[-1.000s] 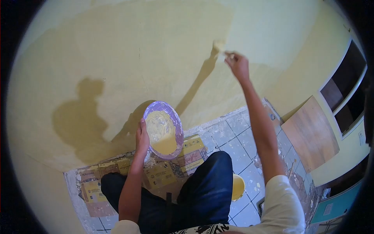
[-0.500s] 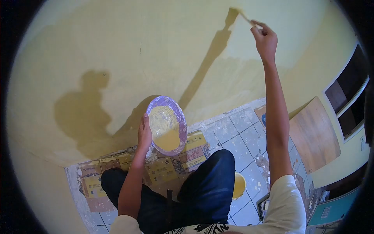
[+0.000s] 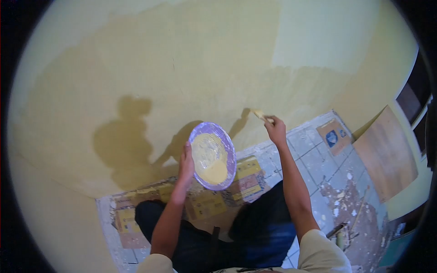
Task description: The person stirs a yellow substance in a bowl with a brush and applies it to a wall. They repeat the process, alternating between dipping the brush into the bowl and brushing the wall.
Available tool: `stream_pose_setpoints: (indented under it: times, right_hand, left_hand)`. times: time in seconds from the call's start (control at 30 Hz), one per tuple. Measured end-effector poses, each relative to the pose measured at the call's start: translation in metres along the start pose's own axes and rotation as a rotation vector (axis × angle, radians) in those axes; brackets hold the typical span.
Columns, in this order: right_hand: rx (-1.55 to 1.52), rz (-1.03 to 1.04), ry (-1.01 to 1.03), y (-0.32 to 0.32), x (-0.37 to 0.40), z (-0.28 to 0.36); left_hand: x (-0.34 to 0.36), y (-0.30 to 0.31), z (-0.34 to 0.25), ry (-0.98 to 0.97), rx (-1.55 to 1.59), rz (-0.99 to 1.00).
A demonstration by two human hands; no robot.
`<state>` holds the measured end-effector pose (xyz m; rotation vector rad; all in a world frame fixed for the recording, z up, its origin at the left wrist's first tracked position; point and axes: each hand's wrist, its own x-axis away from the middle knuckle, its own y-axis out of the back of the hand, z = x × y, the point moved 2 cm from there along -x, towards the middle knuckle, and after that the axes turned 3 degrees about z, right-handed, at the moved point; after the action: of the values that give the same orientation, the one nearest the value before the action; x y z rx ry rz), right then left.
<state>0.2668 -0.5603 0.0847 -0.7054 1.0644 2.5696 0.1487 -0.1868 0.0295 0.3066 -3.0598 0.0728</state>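
My left hand (image 3: 185,164) grips the left rim of a purple bowl (image 3: 231,157), which is tilted so its inside shows. Yellow paint (image 3: 215,173) pools in the bowl's lower part, and streaks coat its inner wall. To the right of the bowl, my right hand (image 3: 276,129) is closed on a paintbrush (image 3: 258,113). The brush head points up and left, close to the yellow wall (image 3: 205,63); whether it touches the wall is unclear.
Flattened cardboard (image 3: 205,204) lies along the wall's foot under my legs. A cardboard piece (image 3: 334,136) rests on the tiles. At right, a wooden board (image 3: 387,154) leans near the window. Debris and sticks (image 3: 341,232) lie on the paint-spotted floor.
My right hand has come down with the brush from high on the wall to near the bowl. The view has shifted, so the bowl and my left hand appear farther right.
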Motion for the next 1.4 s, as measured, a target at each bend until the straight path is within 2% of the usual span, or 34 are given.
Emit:
stream_pose_setpoints:
  times: [0.07,0.1,0.17,0.2,0.3,0.37,0.4,0.47,0.53,0.57,0.6,0.67,0.73,0.8,0.83,0.87,0.93,0.97,1.1,1.17,1.27,1.4]
  right_hand:
    - [-0.162,0.112,-0.253,-0.019,0.011,-0.016]
    - [-0.270,0.194,-0.314,-0.013,0.012,0.000]
    - [-0.440,0.216,-0.327,-0.006,0.008,0.014]
    - [-0.578,0.247,-0.319,-0.003,0.006,0.017]
    - [-0.737,0.290,-0.287,0.010,0.009,0.034]
    - [-0.847,0.322,-0.291,0.017,0.011,0.049]
    - [-0.840,0.303,-0.249,0.021,0.010,0.057]
    - [-0.848,0.311,-0.232,0.025,0.014,0.075]
    - [-0.706,0.208,-0.222,0.029,0.019,0.089]
    - [-0.750,0.121,-0.105,0.025,0.024,0.094]
    - [-0.747,0.134,-0.112,0.017,0.030,0.098]
    - [-0.682,0.024,0.159,0.009,0.037,0.111]
    - [-0.585,0.121,0.131,0.008,0.042,0.126]
    - [-0.495,0.347,0.268,0.000,0.046,0.142]
    - [-0.456,0.544,0.241,0.004,0.047,0.156]
    - [-0.456,0.561,0.236,-0.004,0.048,0.156]
    - [-0.315,0.652,0.496,-0.020,0.052,0.160]
    - [-0.274,0.709,0.498,-0.026,0.055,0.162]
    - [-0.206,0.741,0.597,-0.049,0.062,0.168]
    - [-0.163,0.816,0.584,-0.052,0.066,0.170]
    - [-0.182,0.819,0.608,-0.066,0.074,0.161]
    - [-0.174,0.872,0.575,-0.064,0.068,0.161]
  left_hand:
    - [-0.006,0.001,-0.001,0.054,0.009,0.038]
    - [-0.007,0.002,0.001,0.057,-0.035,0.039]
    - [-0.008,-0.002,0.008,0.036,0.146,0.058]
    - [-0.009,-0.003,0.010,0.033,0.121,0.061]
    - [0.000,-0.001,0.014,0.068,0.112,0.005]
    - [0.004,-0.005,0.006,0.099,0.171,0.045]
    - [0.004,-0.006,0.008,0.126,0.160,0.026]
    - [0.003,-0.005,0.010,-0.012,0.084,0.013]
    - [0.012,-0.009,-0.003,0.001,0.046,-0.017]
    - [0.016,-0.012,-0.009,-0.012,0.024,-0.026]
    - [0.017,-0.013,-0.009,0.000,0.028,-0.033]
    - [0.015,-0.010,-0.007,0.050,0.016,-0.044]
    - [0.008,-0.007,0.000,0.038,0.061,-0.018]
    - [0.009,-0.009,-0.003,0.029,0.103,0.005]
    - [0.017,-0.015,-0.019,0.029,0.100,-0.004]
    - [0.021,-0.018,-0.026,0.031,0.097,-0.013]
    - [0.017,-0.014,-0.022,0.032,0.101,0.021]
    - [0.014,-0.012,-0.021,0.019,0.099,0.064]
    - [0.000,0.000,-0.003,-0.013,-0.060,-0.020]
    - [0.004,-0.004,-0.011,0.035,0.006,0.037]
    - [0.003,-0.005,-0.008,0.049,0.131,0.056]
    - [0.012,-0.011,-0.024,0.088,0.141,0.042]
